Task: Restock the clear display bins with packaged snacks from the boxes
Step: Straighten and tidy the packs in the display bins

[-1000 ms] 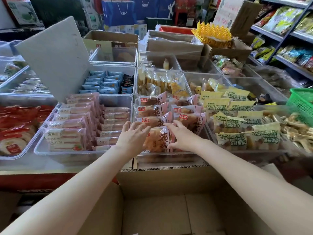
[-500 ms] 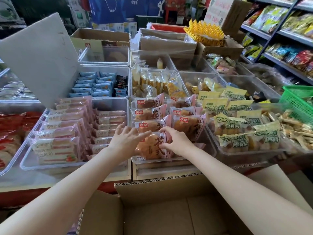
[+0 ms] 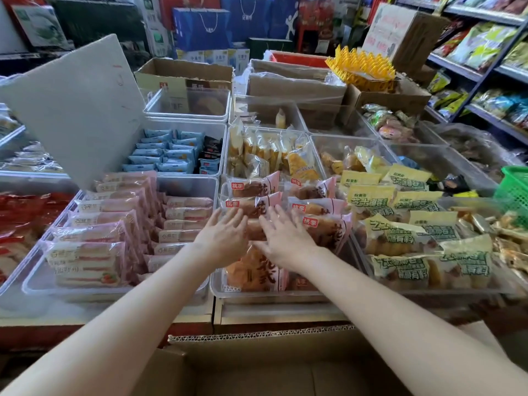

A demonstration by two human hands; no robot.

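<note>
A clear display bin (image 3: 217, 290) in the middle front holds several pink-edged bread packets (image 3: 254, 270) standing in two rows. My left hand (image 3: 223, 238) lies flat with straight fingers on the packets of the left row. My right hand (image 3: 285, 238) lies beside it, fingers spread and straight, pressing on the same packets. Neither hand grips anything. An open cardboard box (image 3: 257, 364) sits right below me, its inside showing only bare cardboard.
Left bin holds pink sandwich packets (image 3: 88, 252); right bin holds yellow-green packets (image 3: 423, 230). Further back are bins with blue packets (image 3: 163, 152) and yellow cakes (image 3: 271, 152). A white board (image 3: 74, 110) leans at left. A green basket (image 3: 514, 190) and shelves stand at right.
Both hands let go of the front bread packet and moved further back, now lying flat on the row behind it. The view came closer to the bins.
</note>
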